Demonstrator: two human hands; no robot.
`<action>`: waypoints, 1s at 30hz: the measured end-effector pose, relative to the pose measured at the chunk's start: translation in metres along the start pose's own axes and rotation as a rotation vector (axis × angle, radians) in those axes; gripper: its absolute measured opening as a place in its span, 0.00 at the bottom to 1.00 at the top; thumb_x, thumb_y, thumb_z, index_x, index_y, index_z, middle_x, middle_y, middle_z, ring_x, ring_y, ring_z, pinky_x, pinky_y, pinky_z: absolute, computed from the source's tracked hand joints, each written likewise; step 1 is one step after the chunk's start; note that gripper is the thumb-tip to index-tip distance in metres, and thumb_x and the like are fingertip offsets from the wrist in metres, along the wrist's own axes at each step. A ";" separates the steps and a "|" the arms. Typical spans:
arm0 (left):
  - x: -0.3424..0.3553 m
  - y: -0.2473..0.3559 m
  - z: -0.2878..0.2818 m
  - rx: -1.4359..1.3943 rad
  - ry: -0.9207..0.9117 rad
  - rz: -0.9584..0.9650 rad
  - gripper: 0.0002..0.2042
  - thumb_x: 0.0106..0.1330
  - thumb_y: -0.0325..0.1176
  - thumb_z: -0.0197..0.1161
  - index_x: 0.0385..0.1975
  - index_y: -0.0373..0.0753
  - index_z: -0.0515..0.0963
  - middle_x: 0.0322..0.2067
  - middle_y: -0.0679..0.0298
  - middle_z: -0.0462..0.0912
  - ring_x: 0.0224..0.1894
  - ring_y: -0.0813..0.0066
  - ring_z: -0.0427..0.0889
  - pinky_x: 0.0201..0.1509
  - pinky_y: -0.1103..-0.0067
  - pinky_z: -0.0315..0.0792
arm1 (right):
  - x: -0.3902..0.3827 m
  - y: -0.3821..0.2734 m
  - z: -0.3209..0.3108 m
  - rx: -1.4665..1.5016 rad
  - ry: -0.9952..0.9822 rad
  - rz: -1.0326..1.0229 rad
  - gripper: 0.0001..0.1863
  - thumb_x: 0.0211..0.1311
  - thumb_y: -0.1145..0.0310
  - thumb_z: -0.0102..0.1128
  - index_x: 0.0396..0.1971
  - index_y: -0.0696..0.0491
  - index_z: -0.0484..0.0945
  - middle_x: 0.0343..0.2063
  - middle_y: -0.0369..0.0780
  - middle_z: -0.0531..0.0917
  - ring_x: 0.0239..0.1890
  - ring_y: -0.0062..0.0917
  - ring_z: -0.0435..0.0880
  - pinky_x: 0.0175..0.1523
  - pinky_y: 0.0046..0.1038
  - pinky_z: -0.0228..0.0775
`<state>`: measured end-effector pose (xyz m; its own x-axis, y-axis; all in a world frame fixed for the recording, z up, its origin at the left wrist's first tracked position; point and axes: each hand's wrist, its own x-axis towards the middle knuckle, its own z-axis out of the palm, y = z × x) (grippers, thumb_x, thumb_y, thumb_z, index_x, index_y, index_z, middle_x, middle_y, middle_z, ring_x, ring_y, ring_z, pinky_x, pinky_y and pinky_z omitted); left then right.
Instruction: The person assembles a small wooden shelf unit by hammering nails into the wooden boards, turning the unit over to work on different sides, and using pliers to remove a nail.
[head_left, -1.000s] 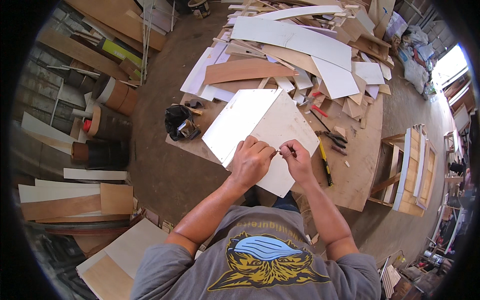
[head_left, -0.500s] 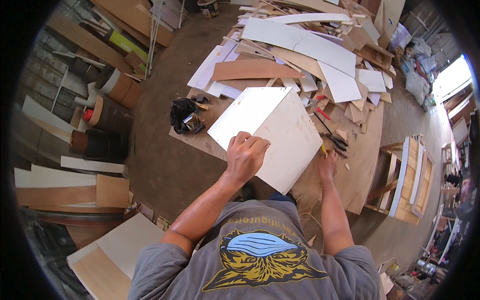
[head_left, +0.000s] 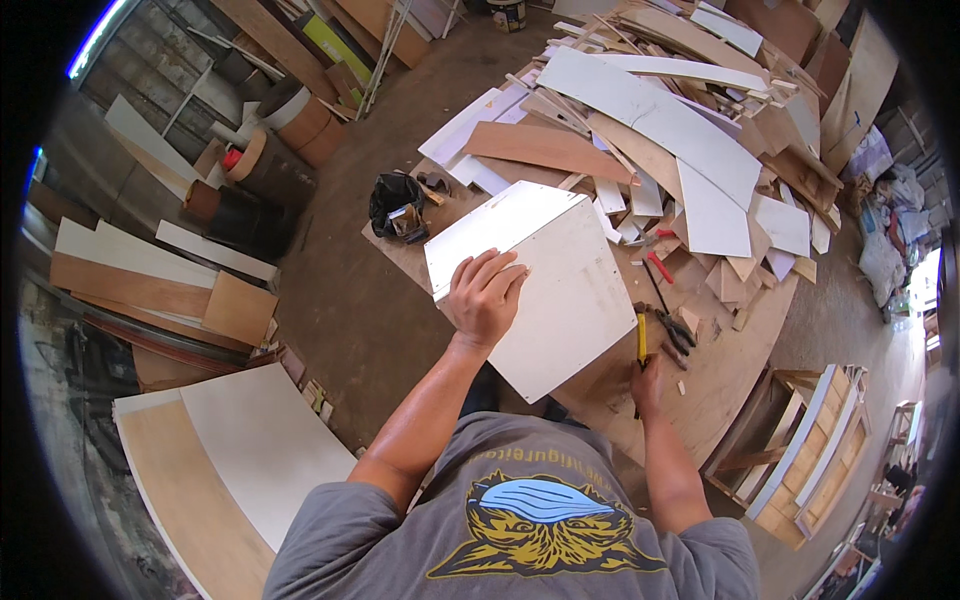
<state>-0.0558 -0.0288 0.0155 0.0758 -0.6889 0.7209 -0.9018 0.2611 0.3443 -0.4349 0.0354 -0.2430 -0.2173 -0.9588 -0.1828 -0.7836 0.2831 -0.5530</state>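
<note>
A white box made of panels [head_left: 565, 295] stands tilted before me at the near edge of the work table, small dark fastener marks along its edges. My left hand [head_left: 484, 298] grips its near left edge, fingers bent over the white surface. Beside the box's right corner my right hand [head_left: 648, 385] is closed round a slim tool with a yellow shaft [head_left: 642, 338]. A dark end of that tool shows below the fist; its exact kind is unclear. Just beyond lie black-handled pliers [head_left: 676, 336] and a red-handled tool [head_left: 659, 267].
Scrap boards [head_left: 650, 130] are heaped across the far part of the wooden table [head_left: 735, 330]. A black bag [head_left: 396, 208] sits at its left corner. Panels [head_left: 235, 440] lean at the left. A wooden frame [head_left: 800, 450] stands on the floor at the right.
My right hand has drawn nearer to me and lifted the yellow-shafted tool, which now shows more of its length. The left hand stays on the box. My view has shifted and turned slightly.
</note>
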 end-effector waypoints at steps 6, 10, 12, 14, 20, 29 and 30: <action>0.002 0.002 0.011 0.063 0.058 0.015 0.06 0.57 0.32 0.80 0.32 0.49 0.90 0.39 0.75 0.91 0.49 0.70 0.88 0.54 0.72 0.76 | -0.003 -0.003 -0.011 0.375 0.031 -0.039 0.15 0.69 0.72 0.67 0.49 0.57 0.71 0.39 0.53 0.83 0.42 0.46 0.85 0.46 0.43 0.76; 0.002 0.003 0.013 0.109 0.080 0.004 0.06 0.56 0.32 0.80 0.32 0.49 0.90 0.37 0.76 0.90 0.48 0.71 0.87 0.53 0.72 0.76 | -0.008 -0.045 -0.047 0.336 0.026 -0.064 0.15 0.69 0.71 0.67 0.48 0.59 0.72 0.39 0.52 0.82 0.41 0.42 0.85 0.46 0.40 0.76; 0.003 0.006 0.012 0.122 0.078 -0.014 0.07 0.56 0.32 0.80 0.32 0.50 0.90 0.36 0.76 0.90 0.48 0.72 0.87 0.53 0.73 0.75 | -0.009 -0.064 -0.059 0.398 0.027 -0.076 0.15 0.69 0.71 0.68 0.49 0.59 0.73 0.37 0.50 0.82 0.40 0.39 0.84 0.47 0.38 0.76; 0.003 0.006 0.013 0.126 0.086 -0.011 0.06 0.56 0.32 0.80 0.32 0.50 0.90 0.36 0.76 0.90 0.47 0.72 0.87 0.53 0.72 0.75 | -0.007 -0.066 -0.058 0.426 0.046 -0.136 0.16 0.70 0.70 0.67 0.50 0.60 0.73 0.38 0.50 0.82 0.40 0.39 0.84 0.47 0.38 0.75; 0.006 0.012 0.009 0.130 0.069 -0.013 0.07 0.54 0.30 0.81 0.30 0.47 0.91 0.33 0.73 0.90 0.46 0.67 0.88 0.53 0.71 0.76 | -0.005 -0.111 -0.080 0.443 0.038 -0.235 0.17 0.70 0.67 0.67 0.52 0.60 0.76 0.35 0.47 0.82 0.37 0.33 0.83 0.44 0.34 0.74; 0.004 0.007 0.015 0.155 0.058 0.017 0.07 0.55 0.33 0.81 0.33 0.49 0.91 0.34 0.77 0.88 0.48 0.71 0.86 0.53 0.72 0.73 | -0.009 -0.150 -0.070 0.532 0.042 -0.356 0.18 0.73 0.62 0.69 0.50 0.60 0.77 0.28 0.39 0.77 0.31 0.24 0.76 0.38 0.31 0.71; 0.004 0.007 0.015 0.161 0.055 0.018 0.07 0.55 0.33 0.81 0.33 0.50 0.91 0.34 0.77 0.88 0.48 0.71 0.85 0.53 0.72 0.73 | -0.010 -0.152 -0.070 0.494 0.005 -0.349 0.19 0.73 0.62 0.69 0.50 0.60 0.76 0.28 0.38 0.77 0.30 0.24 0.76 0.37 0.31 0.71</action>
<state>-0.0681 -0.0402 0.0115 0.0779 -0.6461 0.7593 -0.9594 0.1585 0.2333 -0.3544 0.0003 -0.1001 0.0005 -0.9967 0.0810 -0.4463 -0.0727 -0.8919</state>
